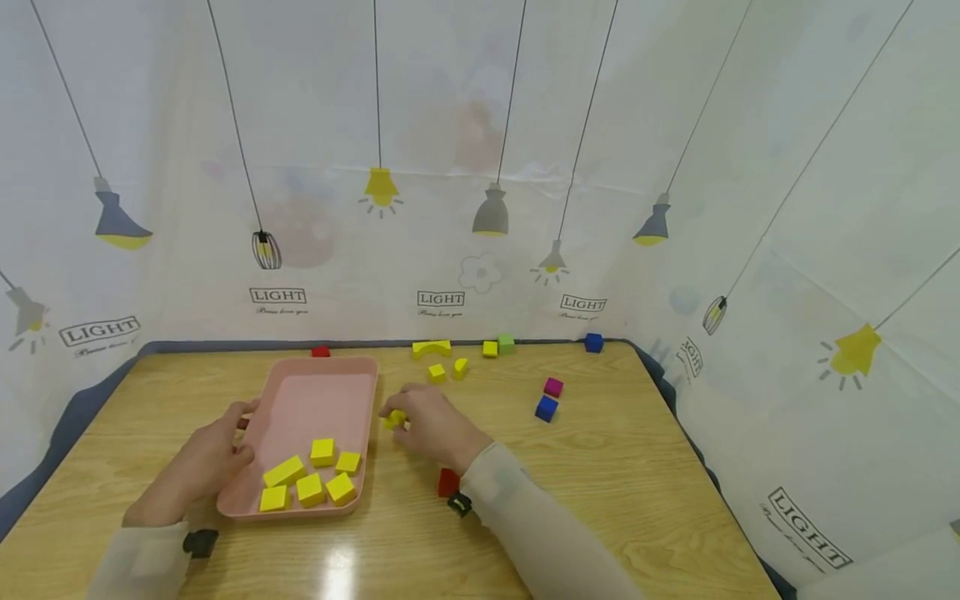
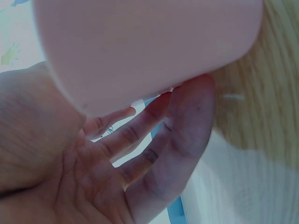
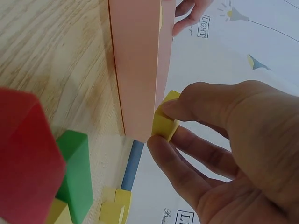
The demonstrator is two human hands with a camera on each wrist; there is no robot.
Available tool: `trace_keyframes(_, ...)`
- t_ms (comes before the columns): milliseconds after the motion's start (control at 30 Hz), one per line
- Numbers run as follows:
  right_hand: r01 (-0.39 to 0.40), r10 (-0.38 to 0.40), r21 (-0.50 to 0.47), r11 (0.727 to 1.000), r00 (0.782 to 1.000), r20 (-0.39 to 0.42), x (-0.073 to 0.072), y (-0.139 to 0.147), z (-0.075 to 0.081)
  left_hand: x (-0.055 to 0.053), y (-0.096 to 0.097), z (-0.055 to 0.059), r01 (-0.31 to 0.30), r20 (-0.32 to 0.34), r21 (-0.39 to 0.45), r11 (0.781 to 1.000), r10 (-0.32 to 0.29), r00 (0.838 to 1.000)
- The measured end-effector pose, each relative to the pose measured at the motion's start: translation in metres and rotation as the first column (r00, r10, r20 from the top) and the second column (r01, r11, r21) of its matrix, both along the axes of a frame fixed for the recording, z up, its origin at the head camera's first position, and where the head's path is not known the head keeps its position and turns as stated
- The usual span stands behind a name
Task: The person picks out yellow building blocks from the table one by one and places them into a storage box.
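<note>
A pink tray point(image 1: 322, 400) lies on the wooden table, with several yellow blocks point(image 1: 322, 452) gathered at its near end. My left hand point(image 1: 202, 462) grips the tray's left side; in the left wrist view its fingers point(image 2: 194, 112) curl against the tray's outer wall, and the thumb is hidden there. Just beyond the tray's right rim, my right hand point(image 1: 435, 425) pinches a small yellow block point(image 3: 164, 122) between thumb and fingertips. The right wrist view puts that block close to the tray's wall. A red block point(image 1: 447, 482) lies partly hidden by the right forearm.
Toward the back edge are a yellow arch block point(image 1: 431, 348), a yellow cube point(image 1: 437, 373), a light green block point(image 1: 506, 343) and a red block point(image 1: 320, 352). To the right lie a magenta block point(image 1: 553, 387) and blue blocks point(image 1: 547, 408). A patterned curtain point(image 1: 442, 250) surrounds the table.
</note>
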State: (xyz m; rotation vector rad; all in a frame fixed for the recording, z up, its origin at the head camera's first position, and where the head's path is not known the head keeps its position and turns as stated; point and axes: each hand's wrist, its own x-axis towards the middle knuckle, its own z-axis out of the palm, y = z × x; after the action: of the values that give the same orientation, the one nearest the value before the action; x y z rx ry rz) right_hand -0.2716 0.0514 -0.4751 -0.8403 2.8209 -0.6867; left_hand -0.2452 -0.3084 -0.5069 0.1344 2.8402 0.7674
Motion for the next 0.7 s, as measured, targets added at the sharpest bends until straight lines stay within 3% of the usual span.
trace_keyframes(333,-0.049,0.05,0.022,0.999,0.997,-0.054,0.006,-0.028,0.0,0.001,-0.002,-0.002,-0.007,-0.008,0.001,1.0,0.007,1.0)
trace_keyframes(700,-0.058,0.058,0.032,0.998,0.998,-0.009,0.011,-0.055,0.002,0.002,-0.001,-0.002,0.018,-0.054,0.003,1.0,-0.017,0.998)
